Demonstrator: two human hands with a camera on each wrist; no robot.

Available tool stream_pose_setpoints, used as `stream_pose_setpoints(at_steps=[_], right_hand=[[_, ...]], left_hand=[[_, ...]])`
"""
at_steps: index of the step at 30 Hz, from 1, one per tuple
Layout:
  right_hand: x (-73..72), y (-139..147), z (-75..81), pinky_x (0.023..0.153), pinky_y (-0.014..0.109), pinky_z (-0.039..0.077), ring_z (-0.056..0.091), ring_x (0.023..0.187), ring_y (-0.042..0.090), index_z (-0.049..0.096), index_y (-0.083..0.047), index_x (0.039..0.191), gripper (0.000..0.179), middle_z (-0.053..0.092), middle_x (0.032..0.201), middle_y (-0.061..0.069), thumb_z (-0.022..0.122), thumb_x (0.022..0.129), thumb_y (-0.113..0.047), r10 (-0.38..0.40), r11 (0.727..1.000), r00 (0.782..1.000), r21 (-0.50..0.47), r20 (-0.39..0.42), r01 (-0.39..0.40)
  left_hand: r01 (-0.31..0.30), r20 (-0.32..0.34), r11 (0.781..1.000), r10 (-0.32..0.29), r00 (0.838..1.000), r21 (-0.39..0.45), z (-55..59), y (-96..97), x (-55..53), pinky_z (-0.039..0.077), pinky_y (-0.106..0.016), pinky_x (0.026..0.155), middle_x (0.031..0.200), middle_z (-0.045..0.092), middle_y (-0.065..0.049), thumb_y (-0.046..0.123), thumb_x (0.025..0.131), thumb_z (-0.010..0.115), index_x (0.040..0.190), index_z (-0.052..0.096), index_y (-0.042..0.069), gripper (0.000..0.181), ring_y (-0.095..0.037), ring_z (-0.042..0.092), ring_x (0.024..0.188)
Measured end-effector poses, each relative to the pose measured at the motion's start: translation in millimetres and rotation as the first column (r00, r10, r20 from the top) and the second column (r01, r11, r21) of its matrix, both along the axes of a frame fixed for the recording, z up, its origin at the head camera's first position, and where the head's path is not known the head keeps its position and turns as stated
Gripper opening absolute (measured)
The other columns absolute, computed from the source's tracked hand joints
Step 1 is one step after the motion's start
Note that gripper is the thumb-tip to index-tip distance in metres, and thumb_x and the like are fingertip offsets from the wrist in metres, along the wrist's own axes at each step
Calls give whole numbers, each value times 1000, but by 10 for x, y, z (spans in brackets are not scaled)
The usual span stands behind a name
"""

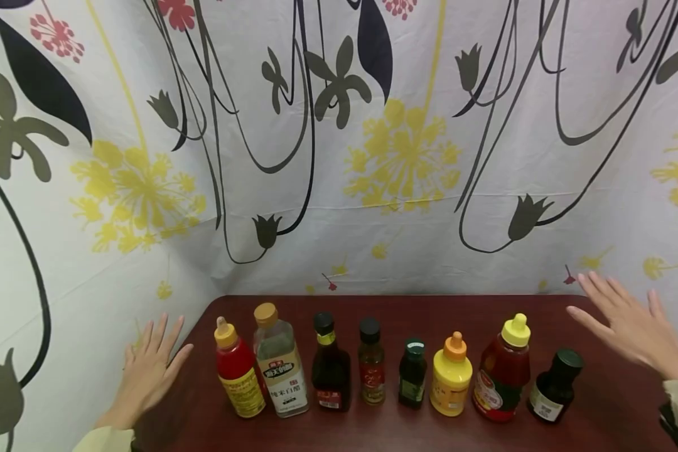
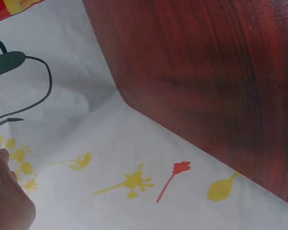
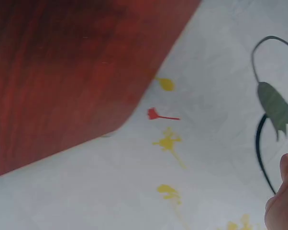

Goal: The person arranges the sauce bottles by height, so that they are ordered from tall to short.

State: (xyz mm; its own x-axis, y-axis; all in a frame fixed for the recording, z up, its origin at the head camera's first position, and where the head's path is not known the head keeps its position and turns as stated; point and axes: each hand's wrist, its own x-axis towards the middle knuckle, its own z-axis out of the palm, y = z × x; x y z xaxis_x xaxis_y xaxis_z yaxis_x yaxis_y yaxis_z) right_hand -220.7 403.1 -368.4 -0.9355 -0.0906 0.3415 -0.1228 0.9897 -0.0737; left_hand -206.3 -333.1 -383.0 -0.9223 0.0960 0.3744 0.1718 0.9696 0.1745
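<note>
Scanning from my end, I see the left hand (image 1: 147,373) released, fingers spread, near the red squeeze bottle (image 1: 240,378) on the brown table (image 1: 426,314). Rightward I count a clear bottle (image 1: 282,370), a yellow-necked dark bottle (image 1: 331,375), a slim red-labelled bottle (image 1: 371,370), a small green-capped bottle (image 1: 412,378), a yellow bottle (image 1: 451,384) and a yellow-capped red bottle (image 1: 501,380). A squat dark bottle (image 1: 554,390) ends the row; near it, I have the right hand (image 1: 633,323) likewise spread and released.

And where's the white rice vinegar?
In the head view, the white rice vinegar stands at left on the table, between the red squeeze bottle and a dark bottle.
</note>
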Motion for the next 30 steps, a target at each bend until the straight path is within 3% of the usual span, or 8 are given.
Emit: stream_pose_setpoints(at_steps=[8, 19, 26, 28, 30], right_hand=[[-81, -197, 348, 91, 48, -28, -15, 131, 25, -1, -15, 143, 76, -1, 146, 17, 43, 90, -45, 58, 998, 995, 7, -82, -57], [-195, -568, 819, 96, 50, -21, -2, 133, 28, 6, -17, 144, 70, 6, 146, 16, 45, 90, -40, 145, 987, 977, -53, -158, -155], [-240, -870, 1057, 103, 46, -11, 11, 132, 28, 14, -23, 143, 64, 14, 146, 9, 49, 90, -30, 293, 940, 933, -117, -211, -321], [-237, -975, 1121, 104, 45, -8, 11, 132, 31, 13, -22, 143, 64, 10, 147, 7, 49, 91, -28, 322, 923, 927, -152, -193, -353], [-234, -1098, 1174, 103, 52, -2, 10, 131, 34, 13, -23, 143, 65, 6, 147, 5, 49, 90, -29, 334, 910, 928, -201, -166, -363]], left_hand=[[55, -95, 998, -52, 994, 27, 153, 46, 58, -1, -67, 92, 143, 13, -23, 38, 94, 39, 144, 9, 23, 60, -34, -3, 132], [115, -253, 993, -108, 961, 13, 422, 168, 102, 2, -66, 95, 146, 13, -15, 37, 92, 44, 143, 15, 23, 60, -31, 5, 133], [140, -336, 987, -105, 936, 82, 511, 252, 99, 3, -63, 97, 145, 16, -13, 36, 92, 45, 142, 22, 19, 57, -29, 8, 133], [154, -364, 981, -100, 926, 122, 532, 287, 72, 4, -62, 98, 144, 19, -14, 34, 91, 47, 141, 26, 17, 56, -30, 10, 133], [169, -391, 972, -94, 915, 162, 554, 321, 41, 6, -62, 98, 144, 21, -14, 31, 91, 49, 139, 30, 14, 55, -31, 12, 132]])
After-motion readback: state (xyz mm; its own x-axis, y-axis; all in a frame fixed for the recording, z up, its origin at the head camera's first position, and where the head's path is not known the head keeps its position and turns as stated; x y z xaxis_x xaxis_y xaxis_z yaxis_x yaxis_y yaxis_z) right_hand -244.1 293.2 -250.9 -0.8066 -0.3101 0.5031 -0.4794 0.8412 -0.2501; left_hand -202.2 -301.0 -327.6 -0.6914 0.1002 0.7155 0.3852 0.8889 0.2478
